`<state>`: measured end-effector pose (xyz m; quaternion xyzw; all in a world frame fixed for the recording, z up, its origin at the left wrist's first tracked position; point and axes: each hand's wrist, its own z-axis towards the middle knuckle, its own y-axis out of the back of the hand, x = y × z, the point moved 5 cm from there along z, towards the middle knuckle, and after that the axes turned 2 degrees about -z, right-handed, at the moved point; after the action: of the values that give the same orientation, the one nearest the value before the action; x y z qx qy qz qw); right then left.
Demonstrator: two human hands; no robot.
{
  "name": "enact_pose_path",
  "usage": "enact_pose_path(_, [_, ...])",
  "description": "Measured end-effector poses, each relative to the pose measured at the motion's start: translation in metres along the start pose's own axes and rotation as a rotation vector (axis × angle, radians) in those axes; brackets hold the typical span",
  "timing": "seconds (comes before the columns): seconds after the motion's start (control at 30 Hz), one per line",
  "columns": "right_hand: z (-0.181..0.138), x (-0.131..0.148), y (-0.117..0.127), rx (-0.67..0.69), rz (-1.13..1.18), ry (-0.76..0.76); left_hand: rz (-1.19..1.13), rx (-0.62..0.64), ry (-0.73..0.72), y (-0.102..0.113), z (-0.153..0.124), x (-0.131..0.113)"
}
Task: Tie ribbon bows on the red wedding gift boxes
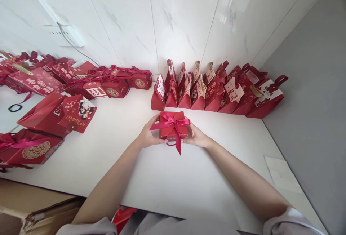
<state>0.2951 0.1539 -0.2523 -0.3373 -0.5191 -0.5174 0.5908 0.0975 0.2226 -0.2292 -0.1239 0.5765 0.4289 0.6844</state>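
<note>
Left hand (148,134) and right hand (198,136) clamp a ribbon-tied red gift box (171,129) near handled gift boxes (212,96) along the back edge of the bench (167,181).

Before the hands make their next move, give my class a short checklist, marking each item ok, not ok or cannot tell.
1. Left hand on the ribboned box: ok, at its left side.
2. Right hand on it: ok, at its right side.
3. Bow on top: ok, tied.
4. Room just beyond: not ok, handled cartons stand close.
5. Box resting on the table: cannot tell.
</note>
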Motion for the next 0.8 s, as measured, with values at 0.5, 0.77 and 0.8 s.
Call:
enact_pose_path(0.5, [0.006,-0.002,0.010,-0.018,0.092,-0.043,0.046,0.002,0.129,-0.003,0.004,0.018])
enact_pose_path(0.77, [0.005,-0.011,0.007,-0.066,0.076,-0.067,-0.011,0.039,0.134,-0.002,0.003,0.021])
enact_pose_path(0.8, [0.004,-0.010,0.007,-0.148,0.068,-0.052,-0.024,0.061,0.121,-0.001,0.004,0.020])
